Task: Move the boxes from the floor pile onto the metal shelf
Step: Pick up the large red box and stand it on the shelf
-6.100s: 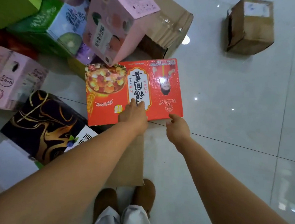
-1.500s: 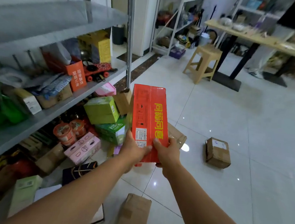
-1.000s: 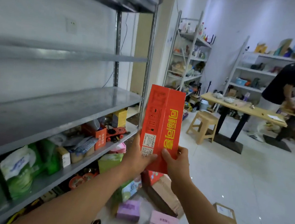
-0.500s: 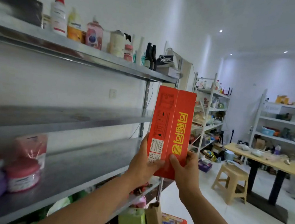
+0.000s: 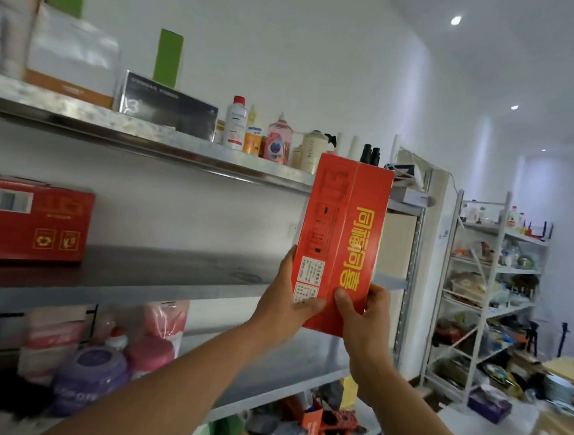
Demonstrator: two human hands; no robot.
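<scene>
Both hands grip the red box [image 5: 340, 245] low down — left hand [image 5: 284, 304], right hand [image 5: 362, 317] — now raised upright beside the metal shelf [image 5: 157, 275], vs floor-level earlier.

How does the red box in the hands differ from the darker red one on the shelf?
The bright red cardboard box with yellow lettering is gripped by left hand and right hand; the darker red cardboard box rests on the grey metal shelf. The held box stands tall on end; the shelved box sits wide. The held box bears large yellow characters; the shelved one a white label. Both are red cartons.
</scene>
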